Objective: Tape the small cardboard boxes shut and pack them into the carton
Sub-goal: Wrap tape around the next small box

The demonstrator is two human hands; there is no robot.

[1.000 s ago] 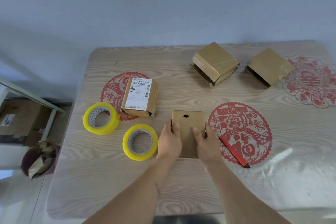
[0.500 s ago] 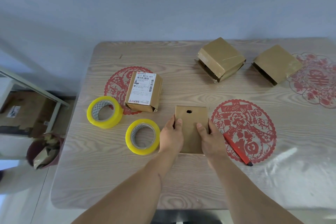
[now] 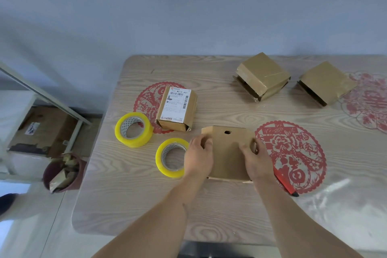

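The left hand (image 3: 199, 157) and the right hand (image 3: 256, 160) are clamped on the two sides of a flat brown cardboard box with a small punched hole (image 3: 229, 153), fingers curled over its left and right edges, thumbs lying on top. The box is held near the middle of the pale wood-grain table (image 3: 209, 211), towards its near edge. Compared with a second ago, the box is seen to have been opened out: a side flap now stands out at its upper left corner and the far end looks wider than the near one, where before a plain flat rectangle was pressed down. This is judged to mean that the box is being shaped ahead of taping, so no seal is yet made.

Just left of the left hand a yellow roll of clear packing tape (image 3: 172, 157) is lying flat, and a second yellow tape roll (image 3: 133, 129) is set nearer the left edge. A labelled brown cardboard parcel (image 3: 177, 109) is placed beyond them. Two taped tan cardboard boxes (image 3: 262, 75) (image 3: 326, 82) are resting near the far edge, both with dark gaps at one end. A red marker pen (image 3: 284, 182) is lying just right of the right hand. The carton on the table cannot be told.
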